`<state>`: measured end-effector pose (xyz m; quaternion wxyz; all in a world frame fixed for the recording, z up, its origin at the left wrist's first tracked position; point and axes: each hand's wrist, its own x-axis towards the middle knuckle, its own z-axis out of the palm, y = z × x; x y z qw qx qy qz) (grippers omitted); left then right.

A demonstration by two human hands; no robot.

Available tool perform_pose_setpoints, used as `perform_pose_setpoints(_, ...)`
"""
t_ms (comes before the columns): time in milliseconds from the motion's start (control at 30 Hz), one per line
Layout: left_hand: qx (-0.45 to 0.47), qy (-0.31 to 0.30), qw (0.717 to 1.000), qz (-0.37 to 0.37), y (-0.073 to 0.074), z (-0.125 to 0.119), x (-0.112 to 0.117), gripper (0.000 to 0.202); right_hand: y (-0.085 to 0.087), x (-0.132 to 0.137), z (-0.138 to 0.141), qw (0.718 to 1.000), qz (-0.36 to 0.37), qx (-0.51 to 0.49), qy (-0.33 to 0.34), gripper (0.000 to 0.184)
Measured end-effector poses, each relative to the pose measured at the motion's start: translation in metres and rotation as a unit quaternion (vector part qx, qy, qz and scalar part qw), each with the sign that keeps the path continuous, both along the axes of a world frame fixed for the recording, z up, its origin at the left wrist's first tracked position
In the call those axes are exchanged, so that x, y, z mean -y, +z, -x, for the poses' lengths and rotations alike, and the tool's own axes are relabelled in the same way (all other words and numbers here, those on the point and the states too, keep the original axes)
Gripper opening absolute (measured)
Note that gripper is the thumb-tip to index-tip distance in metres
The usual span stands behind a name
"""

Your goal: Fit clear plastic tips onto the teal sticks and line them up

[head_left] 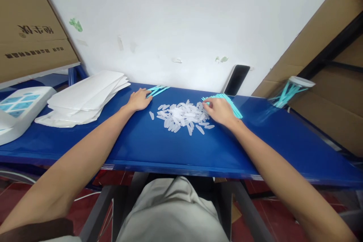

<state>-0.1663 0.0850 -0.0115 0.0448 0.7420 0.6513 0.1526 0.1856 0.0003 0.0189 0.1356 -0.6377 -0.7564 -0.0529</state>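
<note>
On the blue table lies a loose heap of small translucent white, blade-shaped plastic pieces (183, 116). My left hand (139, 99) rests left of the heap, fingers stretched out, its fingertips at a few crossed teal sticks (159, 90). At the heap's right edge is my right hand (219, 109), with thumb and fingers curled together in a pinch. Whatever is between those fingertips is too small to make out. A row of teal sticks (236, 110) lies side by side, partly hidden under and behind my right hand.
White paper-like sheets or bags (85, 92) are stacked at left, beside a white device with blue panels (24, 107). A phone (237, 79) leans against the wall. At right, a clear container (287, 92) holding teal sticks lies tilted by cardboard (329, 94). The blue table's front edge (181, 169) is near my lap.
</note>
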Motion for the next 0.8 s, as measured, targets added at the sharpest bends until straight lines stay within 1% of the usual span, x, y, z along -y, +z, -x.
perform_pose_setpoints(67, 0.012, -0.01, 1.0, -0.006, 0.0, 0.001, -0.002, 0.053, 0.001, 0.003, 0.002, 0.999, -0.011, -0.025, 0.04, 0.042)
perform_pose_setpoints(133, 0.031, -0.005, 0.999, -0.03, 0.001, 0.001, -0.002, 0.046, 0.002, 0.005, 0.004, 0.996, -0.024, -0.04, 0.082, 0.043)
perform_pose_setpoints(233, 0.037, 0.009, 0.998, -0.058, 0.004, -0.002, 0.003, 0.037, 0.004, 0.008, 0.006, 0.989, -0.014, -0.058, 0.136, 0.043)
perform_pose_setpoints(300, 0.036, 0.008, 0.997, -0.072, 0.006, -0.004, 0.006, 0.035, 0.004, 0.01, 0.007, 0.984, -0.004, -0.068, 0.162, 0.044)
perform_pose_setpoints(400, 0.04, 0.001, 0.996, -0.081, 0.008, -0.006, 0.008, 0.034, 0.004, 0.012, 0.009, 0.981, 0.003, -0.064, 0.182, 0.05)
perform_pose_setpoints(500, 0.062, 0.002, 0.995, -0.079, 0.008, -0.005, 0.008, 0.032, 0.005, 0.013, 0.01, 0.983, 0.003, -0.053, 0.178, 0.054)
perform_pose_setpoints(600, 0.109, 0.027, 0.99, -0.088, 0.009, -0.004, 0.008, 0.031, 0.006, 0.014, 0.011, 0.981, -0.001, -0.058, 0.184, 0.055)
perform_pose_setpoints(700, 0.181, 0.045, 0.972, -0.139, 0.015, -0.008, 0.013, 0.029, 0.006, 0.015, 0.011, 0.98, -0.007, -0.058, 0.188, 0.056)
perform_pose_setpoints(733, 0.219, 0.039, 0.962, -0.159, 0.018, -0.011, 0.015, 0.028, 0.006, 0.015, 0.012, 0.98, -0.009, -0.061, 0.19, 0.057)
perform_pose_setpoints(800, 0.313, 0.0, 0.933, -0.177, 0.023, -0.02, 0.022, 0.025, 0.004, 0.016, 0.014, 0.974, -0.012, -0.095, 0.204, 0.058)
